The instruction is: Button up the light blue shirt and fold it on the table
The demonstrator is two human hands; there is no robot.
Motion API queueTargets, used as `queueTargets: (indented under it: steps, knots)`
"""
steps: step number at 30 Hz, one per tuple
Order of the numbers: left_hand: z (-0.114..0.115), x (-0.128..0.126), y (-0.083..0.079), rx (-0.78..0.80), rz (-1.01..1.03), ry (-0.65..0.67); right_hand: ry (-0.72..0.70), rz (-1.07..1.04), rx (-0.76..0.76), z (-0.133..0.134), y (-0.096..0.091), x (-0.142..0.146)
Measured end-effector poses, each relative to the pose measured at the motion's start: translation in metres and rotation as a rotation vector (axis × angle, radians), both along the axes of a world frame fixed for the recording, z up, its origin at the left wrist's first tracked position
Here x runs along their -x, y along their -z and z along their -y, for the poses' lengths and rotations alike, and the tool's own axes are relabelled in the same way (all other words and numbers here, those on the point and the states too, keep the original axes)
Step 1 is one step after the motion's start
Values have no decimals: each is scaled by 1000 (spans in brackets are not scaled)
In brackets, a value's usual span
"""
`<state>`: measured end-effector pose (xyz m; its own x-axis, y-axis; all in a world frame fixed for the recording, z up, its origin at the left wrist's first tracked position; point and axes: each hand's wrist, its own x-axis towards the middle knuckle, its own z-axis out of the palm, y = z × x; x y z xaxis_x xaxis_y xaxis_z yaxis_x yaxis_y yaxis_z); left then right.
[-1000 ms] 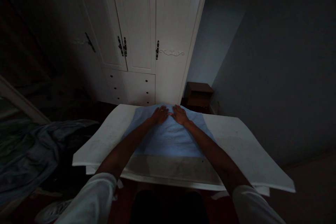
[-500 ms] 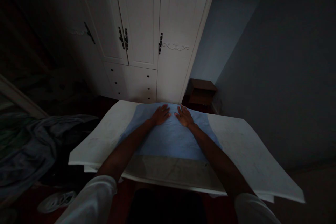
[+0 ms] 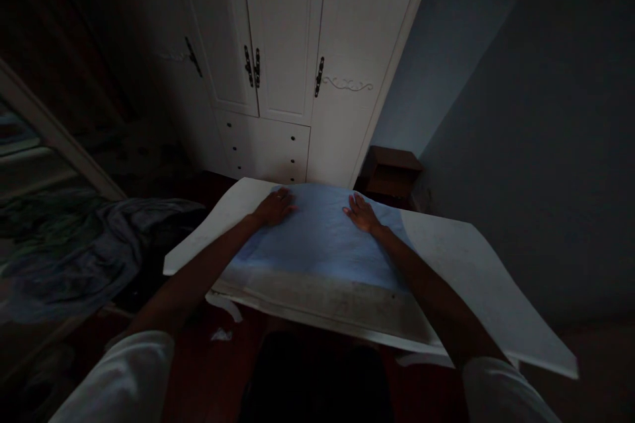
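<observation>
A light blue cloth [image 3: 322,238] lies spread over the middle of a white table [image 3: 456,258], reaching its far edge. My left hand [image 3: 275,206] rests flat on the cloth near its far left corner, fingers apart, a ring on one finger. Toward the far edge on the right side, my right hand [image 3: 362,213] presses on the cloth with its fingers spread. Faint wrinkles show in the fabric between and below the hands. Neither hand grips anything.
Behind the table stands a white wardrobe [image 3: 282,33] with dark handles and drawers. A small brown cabinet [image 3: 391,168] sits by the grey wall. Crumpled dark clothes [image 3: 114,244] hang at the left. A small pale scrap [image 3: 221,334] lies on the red floor.
My hands have moved apart across the cloth, the left one shifting to the left and the right one slightly to the right. The camera view has turned a little left.
</observation>
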<state>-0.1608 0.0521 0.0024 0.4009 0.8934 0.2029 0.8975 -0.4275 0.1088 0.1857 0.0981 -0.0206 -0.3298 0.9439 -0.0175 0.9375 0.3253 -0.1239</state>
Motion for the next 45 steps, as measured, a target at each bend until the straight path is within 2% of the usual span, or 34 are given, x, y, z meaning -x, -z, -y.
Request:
queueTargets:
  steps: [4,8,11,13,16,21,24,27,31,34,37,41,43,45]
  knots:
    - [21,15,-15,94,30,-19,-19,-35,-32,27,-4,-7]
    - [70,23,-22,173,136,-154,-24,-87,-82,67,-8,-22]
    - [121,17,-20,130,265,-203,-110,-150,-173,107,-4,-42]
    - [149,11,-16,73,294,-136,-157,-158,-240,133,3,-57]
    - [171,8,-4,14,222,-82,-174,-117,-274,162,15,-78]
    - [172,19,16,-60,98,-113,-127,-69,-248,179,30,-109]
    - [171,27,20,-105,84,-132,-101,-57,-250,180,31,-119]
    - [170,31,15,-134,55,-181,-91,-44,-199,180,27,-121]
    - [164,22,-5,-205,78,-261,-56,-54,-105,178,18,-115]
    - [156,-10,-22,-260,136,-195,-32,-84,-124,171,9,-98]
    - [143,-63,-28,-216,109,14,-33,-99,-181,155,-3,-66]
    - [123,-129,-17,-67,-9,258,-27,-65,-181,118,-15,-23]
    - [116,-147,-6,-17,-33,302,5,-31,-166,99,-16,-13]
    - [113,-154,5,9,-29,311,67,2,-138,82,-15,-14]
